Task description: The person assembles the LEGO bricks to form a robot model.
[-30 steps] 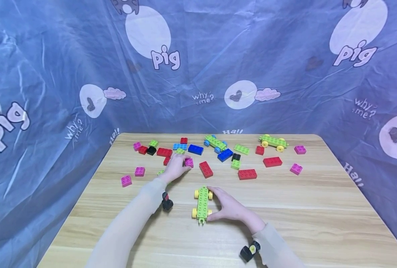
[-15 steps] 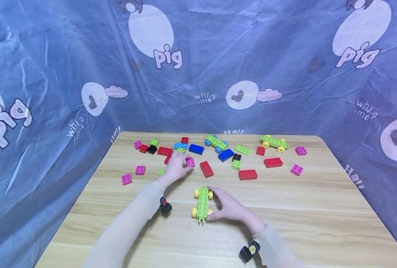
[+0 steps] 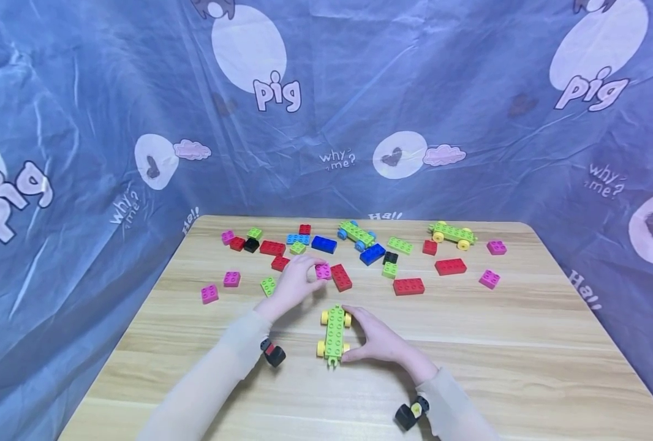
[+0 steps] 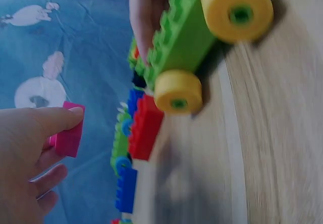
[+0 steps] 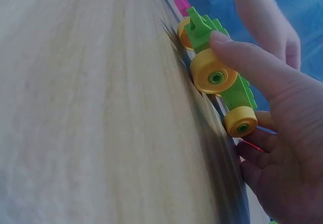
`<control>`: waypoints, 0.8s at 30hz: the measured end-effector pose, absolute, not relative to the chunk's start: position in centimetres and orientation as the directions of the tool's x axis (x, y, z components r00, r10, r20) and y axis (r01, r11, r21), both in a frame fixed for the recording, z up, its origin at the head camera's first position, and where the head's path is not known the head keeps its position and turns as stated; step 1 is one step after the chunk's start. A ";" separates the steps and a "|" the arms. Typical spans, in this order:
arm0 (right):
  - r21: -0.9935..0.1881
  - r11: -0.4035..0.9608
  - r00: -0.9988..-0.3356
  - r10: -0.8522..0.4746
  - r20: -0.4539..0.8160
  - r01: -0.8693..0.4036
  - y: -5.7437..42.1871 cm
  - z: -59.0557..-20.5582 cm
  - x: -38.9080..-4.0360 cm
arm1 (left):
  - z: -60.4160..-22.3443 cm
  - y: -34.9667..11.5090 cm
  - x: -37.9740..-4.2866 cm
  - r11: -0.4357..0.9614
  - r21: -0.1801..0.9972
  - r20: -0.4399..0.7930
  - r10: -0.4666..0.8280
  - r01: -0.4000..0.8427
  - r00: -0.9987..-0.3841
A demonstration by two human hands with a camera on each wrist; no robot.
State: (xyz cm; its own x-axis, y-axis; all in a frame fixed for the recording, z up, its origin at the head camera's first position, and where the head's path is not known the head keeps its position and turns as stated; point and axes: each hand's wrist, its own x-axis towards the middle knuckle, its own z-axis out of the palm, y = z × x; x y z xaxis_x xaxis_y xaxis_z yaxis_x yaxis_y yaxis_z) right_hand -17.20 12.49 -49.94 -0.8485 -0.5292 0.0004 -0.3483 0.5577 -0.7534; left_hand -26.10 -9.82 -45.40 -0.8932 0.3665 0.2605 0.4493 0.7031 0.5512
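My left hand (image 3: 294, 283) pinches a small pink building brick (image 3: 323, 271) between thumb and fingers. In the left wrist view the brick (image 4: 70, 133) shows above the tabletop, against the blue cloth. A green wheeled toy car base (image 3: 334, 334) with studs on top and yellow wheels stands lengthwise in front of me. My right hand (image 3: 378, 338) holds it from the right, thumb at the near end and index finger at the far end. Seen from the right wrist, the thumb (image 5: 227, 41) lies against the green base, with other fingers beyond the wheels.
A red brick (image 3: 341, 277) lies just right of the left hand's brick. Several loose bricks spread across the back of the wooden table (image 3: 497, 355). Two more car bases, one blue-wheeled (image 3: 356, 234) and one yellow-wheeled (image 3: 452, 233), stand there. Blue cloth (image 3: 326, 110) hangs behind.
My left hand has moved a little right and nearer with the pink brick, uncovering red and green bricks behind it. The right hand and the car base stay in place.
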 end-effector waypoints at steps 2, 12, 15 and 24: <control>-0.752 0.557 -0.848 -0.530 0.006 -0.353 12.5 -49.9 -17.2 | -45.1 -9.6 -25.5 0.693 0.551 0.269 0.379 0.464 -0.885; -0.757 0.530 -0.839 -0.542 0.045 -0.383 12.6 -50.0 -17.3 | -43.7 -9.0 -22.3 0.629 0.623 0.245 0.409 0.466 -0.879; -0.759 0.526 -0.839 -0.541 0.051 -0.385 12.7 -50.0 -17.4 | -43.8 -9.1 -21.6 0.606 0.622 0.252 0.445 0.496 -0.860; -0.763 0.519 -0.836 -0.546 0.050 -0.385 12.6 -50.2 -17.3 | -45.0 -9.4 -20.0 0.535 0.634 0.260 0.533 0.559 -0.805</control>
